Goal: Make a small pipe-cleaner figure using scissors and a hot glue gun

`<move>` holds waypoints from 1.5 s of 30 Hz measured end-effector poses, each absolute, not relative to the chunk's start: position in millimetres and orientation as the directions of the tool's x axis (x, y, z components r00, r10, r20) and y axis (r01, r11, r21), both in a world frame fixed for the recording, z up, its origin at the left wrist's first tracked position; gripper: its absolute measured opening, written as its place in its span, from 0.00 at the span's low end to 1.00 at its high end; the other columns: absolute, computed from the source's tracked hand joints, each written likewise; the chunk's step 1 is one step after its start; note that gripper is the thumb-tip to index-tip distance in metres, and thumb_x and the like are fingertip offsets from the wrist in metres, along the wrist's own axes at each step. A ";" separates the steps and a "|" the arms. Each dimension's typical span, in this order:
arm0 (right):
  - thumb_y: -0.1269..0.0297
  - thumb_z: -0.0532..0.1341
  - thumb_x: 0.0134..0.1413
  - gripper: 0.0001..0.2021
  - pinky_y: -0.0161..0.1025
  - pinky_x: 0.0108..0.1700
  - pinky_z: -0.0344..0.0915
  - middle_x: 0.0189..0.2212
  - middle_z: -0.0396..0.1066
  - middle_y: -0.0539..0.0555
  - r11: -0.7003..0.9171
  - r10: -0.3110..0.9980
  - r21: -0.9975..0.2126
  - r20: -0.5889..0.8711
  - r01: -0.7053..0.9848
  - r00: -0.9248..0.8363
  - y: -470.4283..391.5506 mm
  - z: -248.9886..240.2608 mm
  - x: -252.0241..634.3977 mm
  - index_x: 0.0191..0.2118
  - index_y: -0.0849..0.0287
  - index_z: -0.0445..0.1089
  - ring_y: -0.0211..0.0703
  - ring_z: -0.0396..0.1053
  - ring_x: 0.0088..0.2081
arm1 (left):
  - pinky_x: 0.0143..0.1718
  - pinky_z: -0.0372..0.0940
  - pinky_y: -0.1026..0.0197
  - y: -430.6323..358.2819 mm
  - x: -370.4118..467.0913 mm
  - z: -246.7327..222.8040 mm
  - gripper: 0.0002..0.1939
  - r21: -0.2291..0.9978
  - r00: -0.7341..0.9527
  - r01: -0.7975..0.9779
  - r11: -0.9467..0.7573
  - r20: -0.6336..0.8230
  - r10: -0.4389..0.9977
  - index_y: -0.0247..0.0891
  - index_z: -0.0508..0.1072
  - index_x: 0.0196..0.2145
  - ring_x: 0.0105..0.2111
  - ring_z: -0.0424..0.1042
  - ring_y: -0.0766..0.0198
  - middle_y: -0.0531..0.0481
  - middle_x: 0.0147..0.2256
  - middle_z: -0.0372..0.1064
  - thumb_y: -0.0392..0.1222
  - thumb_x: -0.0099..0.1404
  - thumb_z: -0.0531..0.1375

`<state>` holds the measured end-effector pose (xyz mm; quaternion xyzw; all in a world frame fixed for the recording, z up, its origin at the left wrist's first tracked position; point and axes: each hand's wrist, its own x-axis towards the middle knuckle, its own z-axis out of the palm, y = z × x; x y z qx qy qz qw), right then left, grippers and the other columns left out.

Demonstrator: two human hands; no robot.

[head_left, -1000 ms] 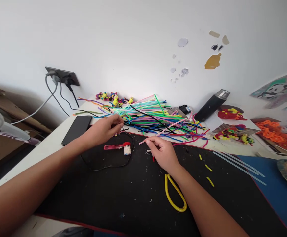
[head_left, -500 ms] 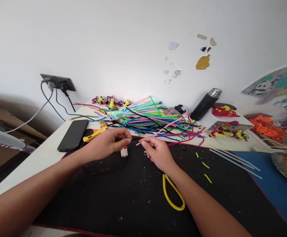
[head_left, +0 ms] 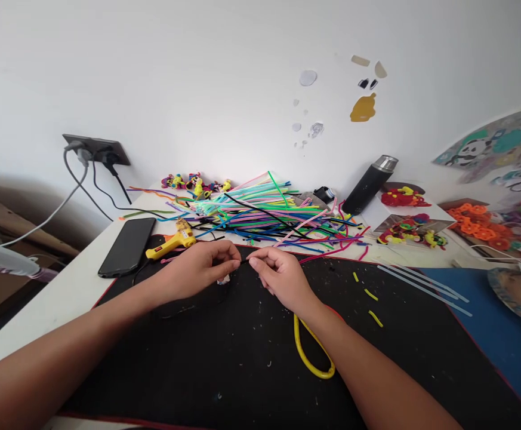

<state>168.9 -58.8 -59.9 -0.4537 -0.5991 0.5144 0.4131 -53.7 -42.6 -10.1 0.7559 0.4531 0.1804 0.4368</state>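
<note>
My left hand (head_left: 206, 266) and my right hand (head_left: 282, 275) face each other above the black mat, each with thumb and fingers pinched. A short, thin black piece, like a pipe cleaner (head_left: 244, 260), spans the small gap between their fingertips. Under the left fingers a small whitish object (head_left: 223, 279) lies on the mat, mostly covered by the hand. A yellow loop-shaped handle (head_left: 314, 352) pokes out from beneath my right forearm, with a bit of red beside it; its other end is hidden. Behind my left wrist lies a yellow glue gun (head_left: 170, 240).
A heap of colourful pipe cleaners (head_left: 260, 209) lies along the wall. To the left is a black phone (head_left: 127, 246). Several yellow cut pieces (head_left: 370, 294) and clear glue sticks (head_left: 425, 283) lie right. A black flask (head_left: 370, 184) leans at the back.
My fingertips have come closer together, and the black piece now bridges them. The pink bit seen at my right fingertips no longer shows. The whitish object is more covered by my left hand.
</note>
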 end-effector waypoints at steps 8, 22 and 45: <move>0.49 0.67 0.62 0.15 0.33 0.18 0.51 0.16 0.59 0.40 0.063 0.990 -0.998 0.059 0.026 -0.131 -54.7 -62.9 169.9 0.36 0.57 0.75 0.32 0.54 0.14 | 0.30 0.62 0.64 -37.7 -67.3 -5.1 0.18 0.870 0.582 0.462 -0.174 -0.149 0.799 0.42 0.76 0.51 0.28 0.71 0.62 0.54 0.28 0.75 0.54 0.69 0.66; 0.50 0.77 0.47 0.20 0.30 0.18 0.40 0.12 0.52 0.36 -0.134 0.990 -0.859 -0.142 -0.494 -0.022 -50.6 -42.2 173.8 0.33 0.59 0.72 0.28 0.47 0.13 | 0.21 0.68 0.66 -14.5 -77.9 9.9 0.13 0.746 0.102 -0.639 0.186 -0.157 0.982 0.31 0.77 0.38 0.21 0.69 0.66 0.49 0.26 0.70 0.38 0.76 0.55; 0.52 0.76 0.45 0.20 0.30 0.18 0.40 0.13 0.52 0.36 -0.091 0.987 -0.845 -0.145 -0.528 0.062 -41.7 -44.2 185.5 0.31 0.57 0.67 0.28 0.46 0.14 | 0.42 0.75 0.66 1.0 -114.7 17.1 0.40 0.996 0.072 -0.087 0.030 -0.024 0.997 0.50 0.78 0.57 0.51 0.79 0.55 0.45 0.54 0.80 0.33 0.47 0.81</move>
